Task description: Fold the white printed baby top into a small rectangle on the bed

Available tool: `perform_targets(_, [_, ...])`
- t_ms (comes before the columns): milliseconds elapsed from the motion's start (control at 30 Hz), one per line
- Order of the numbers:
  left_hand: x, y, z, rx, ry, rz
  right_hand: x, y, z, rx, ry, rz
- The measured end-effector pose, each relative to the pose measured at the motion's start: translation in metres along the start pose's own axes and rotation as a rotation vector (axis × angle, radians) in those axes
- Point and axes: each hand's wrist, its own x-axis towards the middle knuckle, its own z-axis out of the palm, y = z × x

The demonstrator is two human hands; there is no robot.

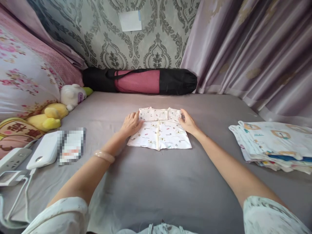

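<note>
A small white baby shirt (169,134) with a tiny coloured print and a cream button strip lies on the grey sheet. Its upper part is folded down over the body. At the fold's left edge, my left hand (131,123) grips the cloth, thumb on top and fingers partly hidden. My right hand (188,123) pinches the right edge of the same folded part between thumb and fingers. A pale bangle (104,156) circles my left wrist.
Folded printed clothes (278,139) are stacked at the right. Left are a power strip (13,158), a white power bank (45,150), cables, a blurred packet (71,145) and plush toys (52,115). A black and pink roll bag (136,81) lies against the wall.
</note>
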Motion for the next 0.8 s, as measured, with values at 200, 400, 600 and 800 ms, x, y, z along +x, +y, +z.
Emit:
perform_targets(200, [-0.037,-0.002,-0.010,-0.167,-0.065,-0.199,-0.039,0.002,-0.020,0.036,-0.045,0.271])
perform_targets(400, [-0.052,0.016,-0.027,-0.277,-0.174,-0.380,-0.057,-0.005,-0.019,-0.023,-0.111,0.232])
perform_targets(600, [-0.067,0.023,-0.040,-0.318,-0.220,-0.391,-0.076,-0.018,-0.023,-0.006,-0.164,0.206])
perform_targets(800, [-0.083,0.015,-0.044,-0.546,-0.227,-0.210,-0.100,-0.025,-0.043,0.103,-0.286,0.055])
